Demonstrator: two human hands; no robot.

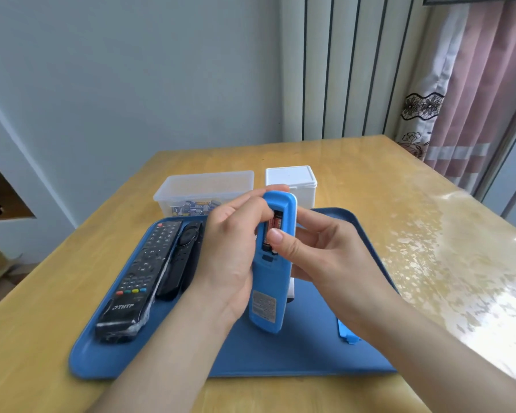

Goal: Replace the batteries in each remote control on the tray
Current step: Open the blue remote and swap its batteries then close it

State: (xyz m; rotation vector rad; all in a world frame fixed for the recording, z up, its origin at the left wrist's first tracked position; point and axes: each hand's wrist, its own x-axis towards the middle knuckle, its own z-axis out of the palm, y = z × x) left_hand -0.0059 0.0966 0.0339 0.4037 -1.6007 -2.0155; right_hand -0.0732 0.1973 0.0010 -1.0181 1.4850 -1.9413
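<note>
Two hands hold the blue remote (269,293) above the middle of the tray (280,356): the left hand (233,257) wraps its left side, the right hand (319,251) grips its right side, thumb pressed on a battery (275,223) in the open compartment.

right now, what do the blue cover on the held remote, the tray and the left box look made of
Remote cover: probably soft silicone, matte; rounded edges, no glare. Tray: likely moulded plastic, dull blue; one-piece raised rim. Left box: translucent frosted plastic; its contents show dimly through the wall.
</note>
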